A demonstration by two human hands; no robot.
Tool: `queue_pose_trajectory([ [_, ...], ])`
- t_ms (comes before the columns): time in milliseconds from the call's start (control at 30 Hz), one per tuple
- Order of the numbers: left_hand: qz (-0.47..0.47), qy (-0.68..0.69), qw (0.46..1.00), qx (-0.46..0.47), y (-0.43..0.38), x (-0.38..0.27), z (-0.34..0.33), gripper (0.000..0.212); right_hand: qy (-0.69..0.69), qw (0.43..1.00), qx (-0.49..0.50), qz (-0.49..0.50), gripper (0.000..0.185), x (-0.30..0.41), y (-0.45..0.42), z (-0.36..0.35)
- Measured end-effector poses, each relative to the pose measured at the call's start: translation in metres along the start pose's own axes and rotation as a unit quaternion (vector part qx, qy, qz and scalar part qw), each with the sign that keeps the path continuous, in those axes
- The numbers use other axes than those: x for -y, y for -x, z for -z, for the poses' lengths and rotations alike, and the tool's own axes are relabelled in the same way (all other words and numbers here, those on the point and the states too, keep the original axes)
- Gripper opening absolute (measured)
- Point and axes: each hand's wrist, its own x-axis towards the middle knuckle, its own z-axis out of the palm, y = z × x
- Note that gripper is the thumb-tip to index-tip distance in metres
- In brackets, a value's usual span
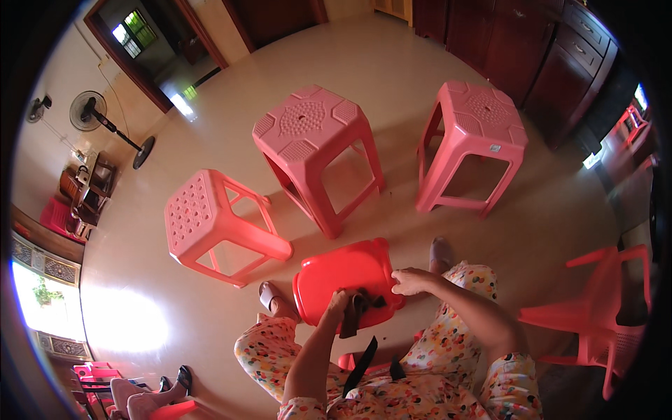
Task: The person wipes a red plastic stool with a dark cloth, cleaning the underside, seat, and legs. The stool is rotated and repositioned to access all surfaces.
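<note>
Between my knees is a bright red plastic seat [344,270], smooth and glossy with rounded corners; its underside is hidden. My left hand [338,303] grips a crumpled dark cloth [355,315] over the near part of this seat. At the right rim of the seat, my right hand [412,281] has its fingers curled on the edge. Beyond the seat stand three pink plastic stools: a smaller one [191,212] at the left, a taller one [303,118] in the middle, another [485,113] at the right.
A red plastic armchair [588,304] is at my right. On the left are a standing fan [97,113] and wooden furniture [86,197]. Dark wooden cabinets [488,42] line the far right. Another person's legs [147,394] show at lower left. Sunlight glares off the tiled floor [210,136].
</note>
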Motion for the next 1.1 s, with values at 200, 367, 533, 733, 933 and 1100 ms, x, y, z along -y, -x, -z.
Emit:
queue_pose_trajectory([
  [200,0.015,0.054,0.998,0.003,-0.032,0.004,0.006,0.021,0.037,0.998,0.015,-0.045,0.05,0.0,-0.024,-0.008],
  [367,0.016,0.06,0.998,-0.032,-0.044,-0.013,-0.001,0.012,0.112,0.991,-0.036,-0.06,0.035,-0.008,-0.028,-0.012],
  [533,-0.024,0.091,0.996,-0.007,-0.042,-0.033,-0.013,0.014,0.135,0.989,-0.014,-0.056,0.036,-0.007,-0.031,-0.002],
  [733,-0.171,0.144,0.975,0.017,-0.008,-0.026,-0.002,0.018,0.166,0.986,0.02,-0.028,0.033,-0.005,-0.042,-0.008],
  [933,-0.153,0.382,0.889,0.201,0.01,-0.02,0.015,0.038,0.14,0.989,0.046,-0.033,0.041,-0.003,-0.048,-0.005],
  [1100,-0.175,0.372,0.905,0.111,0.02,-0.025,-0.008,0.037,0.147,0.988,-0.01,-0.037,0.031,-0.012,-0.055,-0.011],
])
